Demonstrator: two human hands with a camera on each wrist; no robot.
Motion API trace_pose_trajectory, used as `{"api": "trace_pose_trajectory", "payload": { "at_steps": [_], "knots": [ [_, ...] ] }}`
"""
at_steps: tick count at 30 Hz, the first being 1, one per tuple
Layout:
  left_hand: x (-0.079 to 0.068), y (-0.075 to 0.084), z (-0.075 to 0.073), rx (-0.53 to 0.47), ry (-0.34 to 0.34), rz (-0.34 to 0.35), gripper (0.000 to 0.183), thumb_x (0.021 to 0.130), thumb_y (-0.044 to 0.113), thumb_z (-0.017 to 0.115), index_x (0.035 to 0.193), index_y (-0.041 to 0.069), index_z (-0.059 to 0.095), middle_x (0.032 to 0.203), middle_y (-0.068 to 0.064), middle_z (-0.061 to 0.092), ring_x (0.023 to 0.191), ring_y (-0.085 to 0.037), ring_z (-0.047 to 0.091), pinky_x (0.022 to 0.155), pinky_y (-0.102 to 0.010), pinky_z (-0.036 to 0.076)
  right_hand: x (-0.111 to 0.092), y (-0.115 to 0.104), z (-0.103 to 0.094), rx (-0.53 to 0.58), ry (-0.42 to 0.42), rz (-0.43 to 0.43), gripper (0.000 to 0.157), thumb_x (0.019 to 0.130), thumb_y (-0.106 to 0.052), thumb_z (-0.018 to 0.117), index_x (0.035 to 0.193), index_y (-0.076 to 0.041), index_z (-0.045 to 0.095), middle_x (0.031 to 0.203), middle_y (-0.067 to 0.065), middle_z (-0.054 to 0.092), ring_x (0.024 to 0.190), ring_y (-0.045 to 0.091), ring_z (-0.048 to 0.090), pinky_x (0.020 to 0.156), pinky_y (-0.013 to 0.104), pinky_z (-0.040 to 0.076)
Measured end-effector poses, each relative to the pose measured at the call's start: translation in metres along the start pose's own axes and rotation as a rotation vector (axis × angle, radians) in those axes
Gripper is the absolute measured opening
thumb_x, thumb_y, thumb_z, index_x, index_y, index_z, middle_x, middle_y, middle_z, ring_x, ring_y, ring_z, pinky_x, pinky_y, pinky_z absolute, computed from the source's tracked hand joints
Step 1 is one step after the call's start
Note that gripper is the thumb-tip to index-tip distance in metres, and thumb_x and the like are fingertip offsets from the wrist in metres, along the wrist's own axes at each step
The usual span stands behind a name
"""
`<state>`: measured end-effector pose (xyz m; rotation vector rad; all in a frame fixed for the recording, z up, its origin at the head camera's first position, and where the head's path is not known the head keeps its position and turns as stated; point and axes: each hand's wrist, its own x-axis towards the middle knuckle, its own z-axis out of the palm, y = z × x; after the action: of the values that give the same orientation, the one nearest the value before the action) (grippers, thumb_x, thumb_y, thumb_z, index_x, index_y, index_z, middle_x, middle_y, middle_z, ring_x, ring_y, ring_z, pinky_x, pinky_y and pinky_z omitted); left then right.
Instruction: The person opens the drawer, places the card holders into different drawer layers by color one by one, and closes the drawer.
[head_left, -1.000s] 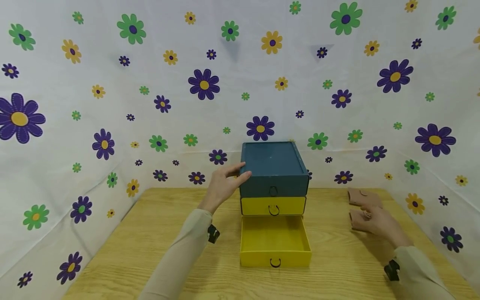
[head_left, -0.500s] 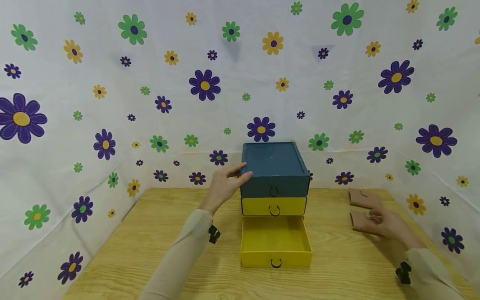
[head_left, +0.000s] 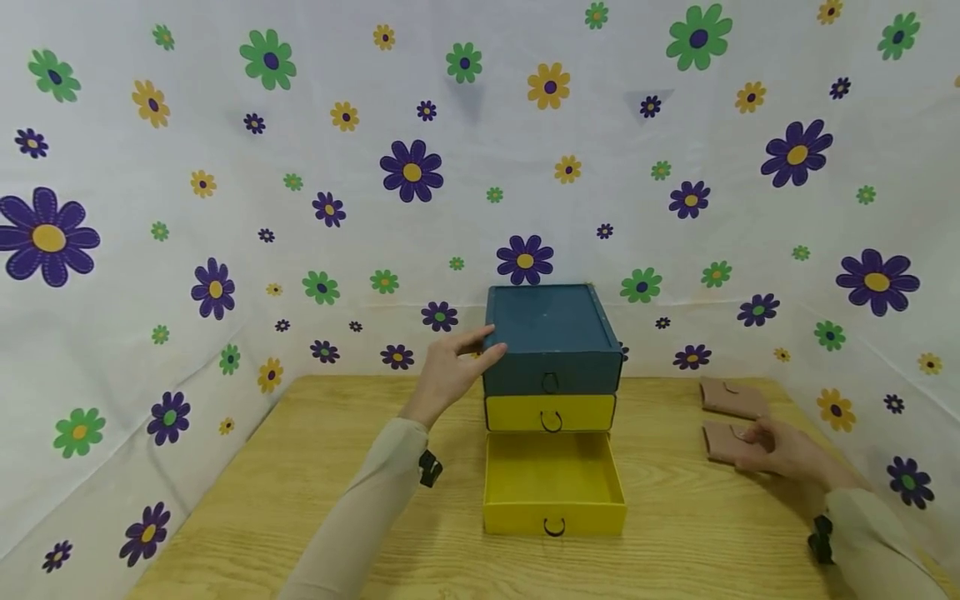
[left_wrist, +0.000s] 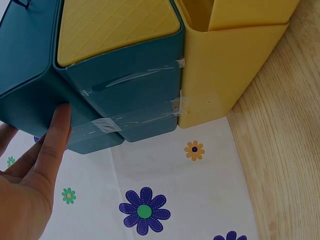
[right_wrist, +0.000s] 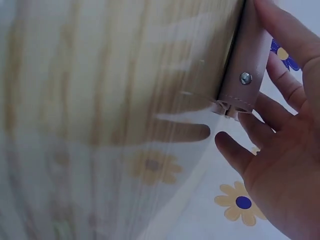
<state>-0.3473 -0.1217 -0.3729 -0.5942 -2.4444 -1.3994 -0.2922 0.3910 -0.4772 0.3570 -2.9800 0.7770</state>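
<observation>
A stack of drawers (head_left: 552,317), blue above and yellow below, stands at the middle of the table. My left hand (head_left: 453,375) rests at the upper left edge of its blue top; in the left wrist view, a straight finger (left_wrist: 60,120) lies against the blue side. The bottom yellow drawer (head_left: 555,517) is pulled out and its inside looks bare. On the right, my right hand (head_left: 787,454) holds the right end of the nearer pink wallet (head_left: 720,442) between thumb and fingers. A metal snap shows on this wallet (right_wrist: 245,78) in the right wrist view. Part of it is hidden by the hand.
Behind the nearer one lies a second pink wallet (head_left: 733,398). The wooden table (head_left: 300,467) meets a white flower-print cloth (head_left: 465,225) at the back and sides. Clear tape (left_wrist: 107,124) crosses the side of the drawer stack.
My right hand has slid rightward along the nearer wallet toward its right end, uncovering more of it. The wallet stays in place on the table. My left hand keeps its position on the drawer stack.
</observation>
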Motion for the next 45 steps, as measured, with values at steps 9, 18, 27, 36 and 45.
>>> {"api": "trace_pose_trajectory", "payload": {
  "at_steps": [9, 18, 27, 36, 45],
  "knots": [
    [-0.001, -0.001, 0.001, 0.003, 0.001, 0.009, 0.061, 0.085, 0.063, 0.064, 0.135, 0.029, 0.060, 0.126, 0.002, 0.066, 0.115, -0.018, 0.061, 0.095, -0.041, 0.053, 0.000, -0.004, -0.002, -0.007, -0.039, 0.108, 0.053, 0.082, -0.043, 0.078, 0.103, 0.002, 0.057, 0.099, 0.016, 0.062, 0.087, 0.028, 0.056, 0.074, 0.041, 0.049],
    [0.000, 0.000, 0.002, -0.005, -0.009, -0.003, 0.062, 0.084, 0.064, 0.064, 0.135, 0.029, 0.060, 0.125, 0.002, 0.066, 0.115, -0.018, 0.061, 0.096, -0.041, 0.053, -0.004, -0.011, 0.000, -0.057, -0.019, 0.047, 0.056, 0.079, -0.035, 0.081, 0.107, 0.002, 0.050, 0.082, 0.005, 0.053, 0.069, 0.016, 0.046, 0.059, 0.027, 0.037],
    [0.001, -0.002, 0.003, -0.004, -0.004, 0.010, 0.061, 0.085, 0.063, 0.064, 0.135, 0.029, 0.060, 0.125, 0.001, 0.067, 0.115, -0.018, 0.061, 0.096, -0.041, 0.053, -0.004, -0.013, 0.005, -0.051, 0.020, -0.017, 0.051, 0.077, -0.029, 0.083, 0.101, 0.001, 0.050, 0.077, 0.004, 0.048, 0.064, 0.014, 0.043, 0.056, 0.025, 0.034],
    [0.003, 0.000, 0.000, -0.001, 0.004, 0.030, 0.061, 0.086, 0.061, 0.064, 0.136, 0.026, 0.060, 0.122, 0.001, 0.068, 0.111, -0.019, 0.062, 0.097, -0.042, 0.052, 0.000, -0.021, 0.002, -0.082, -0.056, -0.004, 0.078, 0.078, -0.041, 0.080, 0.128, 0.011, 0.051, 0.116, 0.032, 0.061, 0.101, 0.042, 0.061, 0.083, 0.053, 0.051],
    [0.000, 0.001, 0.002, -0.014, 0.003, -0.002, 0.061, 0.084, 0.063, 0.065, 0.135, 0.028, 0.061, 0.124, 0.002, 0.067, 0.112, -0.019, 0.062, 0.094, -0.040, 0.054, 0.001, -0.024, 0.005, -0.079, -0.024, -0.024, 0.071, 0.078, -0.033, 0.081, 0.124, 0.013, 0.053, 0.116, 0.033, 0.062, 0.106, 0.045, 0.061, 0.087, 0.057, 0.050]
  ]
}}
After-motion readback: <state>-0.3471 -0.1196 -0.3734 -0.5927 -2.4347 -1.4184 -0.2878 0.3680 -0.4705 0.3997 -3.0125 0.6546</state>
